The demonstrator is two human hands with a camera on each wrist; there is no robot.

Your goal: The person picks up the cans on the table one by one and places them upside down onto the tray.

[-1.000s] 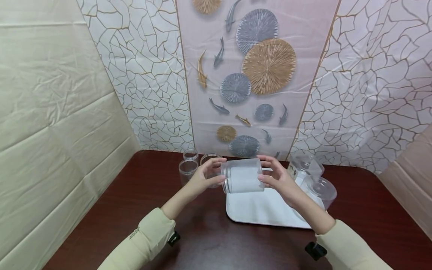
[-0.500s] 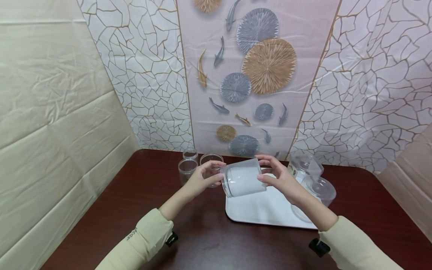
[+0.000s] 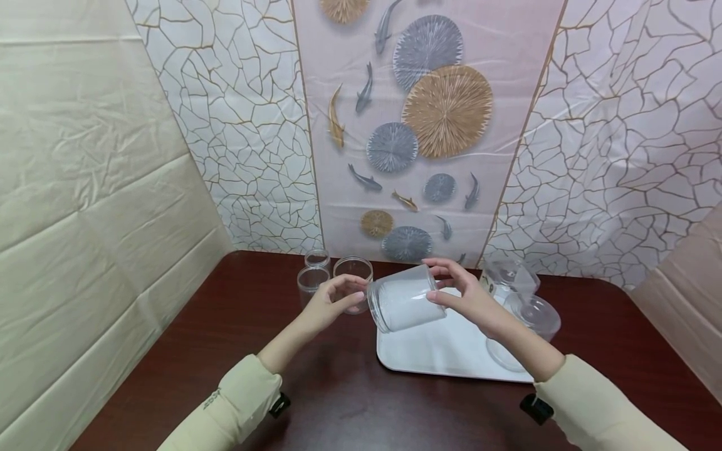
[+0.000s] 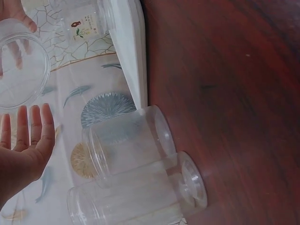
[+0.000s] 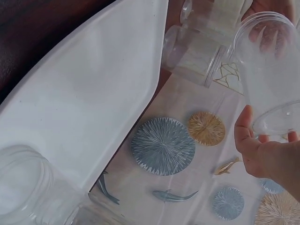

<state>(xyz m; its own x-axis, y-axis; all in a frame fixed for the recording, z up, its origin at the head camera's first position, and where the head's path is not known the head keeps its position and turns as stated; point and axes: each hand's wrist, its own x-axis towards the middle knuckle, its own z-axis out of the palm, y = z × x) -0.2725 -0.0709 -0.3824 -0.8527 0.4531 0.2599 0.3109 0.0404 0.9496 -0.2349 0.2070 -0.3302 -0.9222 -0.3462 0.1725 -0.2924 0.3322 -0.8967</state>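
A clear plastic jar (image 3: pixel 403 304) is held in the air over the left part of a white tray (image 3: pixel 434 354), lying on its side with its mouth to the left and tilted down. My right hand (image 3: pixel 465 297) grips the jar's base end between thumb and fingers. Close to the jar's rim, my left hand (image 3: pixel 327 304) has its fingers loosely extended. In the left wrist view those fingers (image 4: pixel 35 124) appear just apart from the jar (image 4: pixel 33 93). Nothing is visible inside the jar.
Several clear jars stand at the back left, among them a wide jar (image 3: pixel 353 268) behind my left hand and a narrower jar (image 3: pixel 311 285). Clear containers (image 3: pixel 536 316) sit at the tray's right side, one bearing a label (image 4: pixel 83 23). Patterned cloth hangs behind the dark red table (image 3: pixel 338 401).
The jar's mouth end has tilted downward. My left hand has come off its rim and moved slightly left, while my right hand keeps its grip.
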